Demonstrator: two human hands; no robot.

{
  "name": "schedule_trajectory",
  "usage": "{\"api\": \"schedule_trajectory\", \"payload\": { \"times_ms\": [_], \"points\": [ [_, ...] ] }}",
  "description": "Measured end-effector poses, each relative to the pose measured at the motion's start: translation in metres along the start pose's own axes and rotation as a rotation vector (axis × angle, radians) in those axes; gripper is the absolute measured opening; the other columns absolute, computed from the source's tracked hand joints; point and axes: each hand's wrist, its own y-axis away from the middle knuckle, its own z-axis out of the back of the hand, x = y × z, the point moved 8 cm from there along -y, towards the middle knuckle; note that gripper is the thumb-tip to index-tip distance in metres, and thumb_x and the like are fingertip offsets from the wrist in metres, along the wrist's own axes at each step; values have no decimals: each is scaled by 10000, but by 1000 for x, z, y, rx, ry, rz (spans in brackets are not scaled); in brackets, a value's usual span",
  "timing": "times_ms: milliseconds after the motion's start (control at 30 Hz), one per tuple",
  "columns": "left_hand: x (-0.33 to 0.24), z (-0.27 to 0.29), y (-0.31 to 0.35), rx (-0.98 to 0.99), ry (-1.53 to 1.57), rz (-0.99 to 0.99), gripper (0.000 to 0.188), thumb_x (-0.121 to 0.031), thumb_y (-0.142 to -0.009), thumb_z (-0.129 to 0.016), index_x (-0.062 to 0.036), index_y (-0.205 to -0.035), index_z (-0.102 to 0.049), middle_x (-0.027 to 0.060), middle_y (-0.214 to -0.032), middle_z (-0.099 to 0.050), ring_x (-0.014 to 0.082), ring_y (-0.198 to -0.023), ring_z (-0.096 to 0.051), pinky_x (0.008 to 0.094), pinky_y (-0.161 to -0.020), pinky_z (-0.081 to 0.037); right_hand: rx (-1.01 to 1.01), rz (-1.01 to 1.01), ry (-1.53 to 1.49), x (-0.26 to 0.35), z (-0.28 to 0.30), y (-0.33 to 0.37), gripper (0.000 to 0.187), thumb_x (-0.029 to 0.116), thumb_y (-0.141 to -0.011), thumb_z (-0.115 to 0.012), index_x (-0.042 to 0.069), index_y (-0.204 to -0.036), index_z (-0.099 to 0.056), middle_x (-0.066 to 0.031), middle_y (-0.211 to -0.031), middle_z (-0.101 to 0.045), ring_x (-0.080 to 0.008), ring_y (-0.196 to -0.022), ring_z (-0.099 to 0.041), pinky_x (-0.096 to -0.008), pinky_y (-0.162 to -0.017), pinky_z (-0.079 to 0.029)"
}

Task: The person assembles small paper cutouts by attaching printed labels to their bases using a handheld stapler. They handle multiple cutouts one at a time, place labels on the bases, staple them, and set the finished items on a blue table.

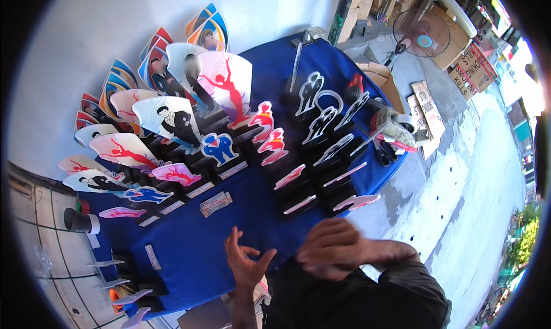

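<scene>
Inspecting the hands first: the left hand [247,264] is at the near side of the blue worktop [192,254], its grip spread and empty. The right hand [330,248] is blurred, fingers curled inward; whether its grip pinches anything cannot be told. The printed slips [216,204] lie in a small overlapping pile on the worktop, beyond the left hand and apart from it. A loose strip [152,257] lies farther left. Several front-row black bases carry similar white strips [200,190].

Assessment: good handling would likely mean lifting a single slip by its edges, thumb against fingertip, without scattering the pile. Any base being touched should be steadied low by one hand while the other works. Right-side clearance merits attention: the pink cut-outs [356,202] are near the right hand, and a low sweep could knock them.
</scene>
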Motion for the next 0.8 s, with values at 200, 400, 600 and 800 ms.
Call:
{"api": "schedule_trajectory", "payload": {
  "times_ms": [200,400,600,800],
  "points": [
    [-24,-61,-41,262,-390,-20,1402,-489,-604,-976,-84,-1643,-126,238,-1430,-440,359,-1089,-661,431,-835,-615,-50,-29,303,-21,138,-90,351,49,-807,-783,-32,-1137,-695,-129,-875,-732,-219,-719,-712,-325,-637,-546],
    [-36,-91,-70,298,-530,-83,1445,-431,-592,-977,-95,-1652,-54,267,-1625,-278,473,-1348,-520,519,-979,-559,566,94,511,-141,83,-163,614,169,-790,-776,47,-1363,-591,-180,-1158,-692,-370,-1079,-658,-471,-920,-529],
    [-42,-107,-85,257,-531,-129,1416,-415,-592,-954,-85,-1651,-74,244,-1690,-195,492,-1328,-538,499,-990,-557,1037,-202,312,-223,21,-144,375,77,-877,-695,54,-1251,-673,-235,-959,-731,-381,-896,-719,-492,-807,-538],
    [-40,-117,-92,334,-547,14,1398,-427,-574,-941,-86,-1650,-117,254,-1673,-241,499,-1296,-561,501,-993,-552,1148,-61,394,-222,36,-128,201,-1,-908,-608,41,-1094,-672,-246,-701,-658,-424,-664,-677,-500,-621,-511]
  ]
}}
